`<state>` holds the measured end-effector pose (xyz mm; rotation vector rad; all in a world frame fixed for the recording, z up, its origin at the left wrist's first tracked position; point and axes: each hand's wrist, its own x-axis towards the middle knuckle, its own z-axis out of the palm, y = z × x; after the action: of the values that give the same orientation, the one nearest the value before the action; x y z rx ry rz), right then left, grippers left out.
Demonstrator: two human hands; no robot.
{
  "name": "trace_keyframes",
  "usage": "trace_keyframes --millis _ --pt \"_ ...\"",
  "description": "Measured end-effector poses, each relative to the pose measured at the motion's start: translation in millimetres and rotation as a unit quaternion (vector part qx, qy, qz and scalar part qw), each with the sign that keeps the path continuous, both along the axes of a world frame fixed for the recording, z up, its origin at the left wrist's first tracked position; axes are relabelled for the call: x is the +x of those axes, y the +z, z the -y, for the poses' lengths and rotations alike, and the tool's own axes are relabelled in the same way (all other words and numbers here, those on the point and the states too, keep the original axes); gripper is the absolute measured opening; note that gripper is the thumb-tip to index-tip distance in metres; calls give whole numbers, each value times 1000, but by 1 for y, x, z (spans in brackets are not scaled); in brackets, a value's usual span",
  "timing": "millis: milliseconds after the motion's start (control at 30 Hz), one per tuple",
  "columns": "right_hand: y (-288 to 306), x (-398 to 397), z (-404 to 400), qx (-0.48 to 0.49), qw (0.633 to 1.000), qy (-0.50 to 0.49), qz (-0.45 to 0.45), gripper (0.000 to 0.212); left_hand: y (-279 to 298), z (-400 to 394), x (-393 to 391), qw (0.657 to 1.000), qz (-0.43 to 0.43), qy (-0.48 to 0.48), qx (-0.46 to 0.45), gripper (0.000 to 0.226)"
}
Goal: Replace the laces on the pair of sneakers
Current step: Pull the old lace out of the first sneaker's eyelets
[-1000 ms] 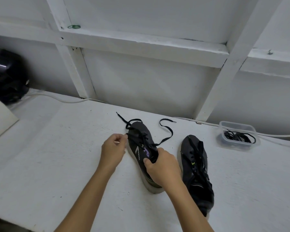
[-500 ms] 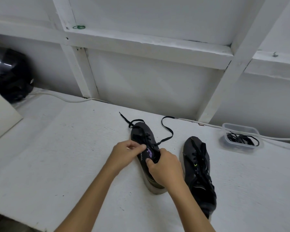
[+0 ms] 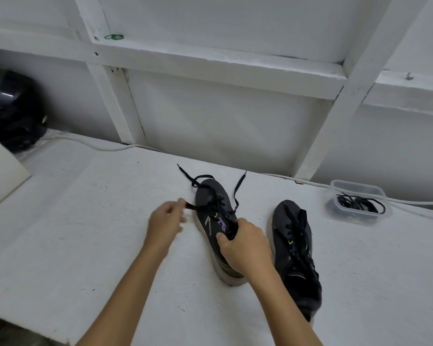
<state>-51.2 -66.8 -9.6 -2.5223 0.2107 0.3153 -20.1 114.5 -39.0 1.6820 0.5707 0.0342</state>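
White bench [image 3: 85, 233]; L hand [image 3: 165, 221] pinches lace [image 3: 198, 208]; R hand [image 3: 245, 248] grips sneaker [image 3: 210, 203] heel.

light: even, soft, dim | left hand [image 3: 166, 222] motion-blurred | edges bowed, perhaps wide-angle

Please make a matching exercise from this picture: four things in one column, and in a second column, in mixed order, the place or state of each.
Things:
1. left hand
2. right hand
3. clear plastic tub
4. green rubber bands

Places or states:
A. on the white wall beam
B. pinching a black lace
C. holds loose black laces
D. gripping the sneaker at its opening

Pairs: 1-B, 2-D, 3-C, 4-A
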Motion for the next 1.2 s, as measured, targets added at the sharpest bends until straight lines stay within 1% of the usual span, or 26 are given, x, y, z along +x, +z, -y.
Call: trace_keyframes --millis 67,100,167,233,300,367,400,433,467,500,533,567,600,633,667,733,800,867,933,967,1000,1033,1100,1133,1167,1200 --pt "0 0 0 -3 1000 -1 2 36 -5 14 -11 990 -17 -140 0 22" --pt "0 0 0 -3 1000 -1 4 36 -8 23 -15 985 0 -172 11 19" --pt "0 -1 0 -2 1000 0 7 36 -12 38 -14 984 50 -162 48 8" --pt "0 -1 0 1 1000 -3 7 36 -12 45 -9 985 83 -121 87 9" --pt "1 -1 1 7 1000 -5 6 38 -10 41 -5 990 98 -46 86 5" --pt "2 -1 0 9 1000 -2 4 39 -10 25 0 988 112 97 31 9" --pt "1 -1 0 9 1000 -1 3 40 -10 15 2 979 111 169 -6 11" --pt "1 -2 0 9 1000 -1 4 40 -10 8 2 973 101 206 -34 13" --pt "1 -2 0 9 1000 -1 4 40 -12 4 2 977 79 192 -45 17" --pt "0 -2 0 9 1000 -3 5 40 -16 4 2 988 50 135 -51 21" --pt "0 -2 0 8 1000 -4 5 40 -19 7 0 997 26 55 -58 24" --pt "0 -2 0 6 1000 -4 4 39 -20 12 -4 998 10 -31 -61 26" --pt "1 -1 0 3 1000 -3 4 39 -21 19 -8 993 9 -105 -58 27" --pt "0 -1 0 1 1000 -2 5 38 -23 26 -11 987 23 -152 -48 26" --pt "0 -1 0 0 1000 -1 5 38 -25 31 -12 985 43 -166 -31 22" --pt "0 -1 0 -1 1000 -3 6 39 -26 39 -7 988 71 -140 9 8" --pt "0 -1 1 0 1000 -5 3 41 -23 38 -1 992 88 -84 38 2" --pt "0 0 2 8 1000 -5 0 42 -19 26 4 994 106 28 6 5" --pt "1 -1 2 11 1000 -5 -1 41 -15 9 6 980 113 154 -59 8" --pt "1 -1 2 10 1000 -4 -1 40 -16 1 6 974 105 183 -80 10" --pt "1 -1 2 8 1000 -5 -1 39 -18 -4 6 977 87 174 -92 12" --pt "0 -1 2 7 1000 -5 -2 39 -20 -5 5 984 66 133 -102 15" --pt "0 0 2 7 1000 -7 -3 39 -25 3 -1 994 18 1 -111 22" --pt "0 0 2 6 1000 -8 -2 39 -28 10 -4 992 3 -71 -100 22" --pt "0 0 2 5 1000 -9 0 38 -29 17 -8 988 1 -128 -81 21" --pt "0 0 1 4 1000 -10 2 37 -32 24 -11 986 11 -154 -59 20"
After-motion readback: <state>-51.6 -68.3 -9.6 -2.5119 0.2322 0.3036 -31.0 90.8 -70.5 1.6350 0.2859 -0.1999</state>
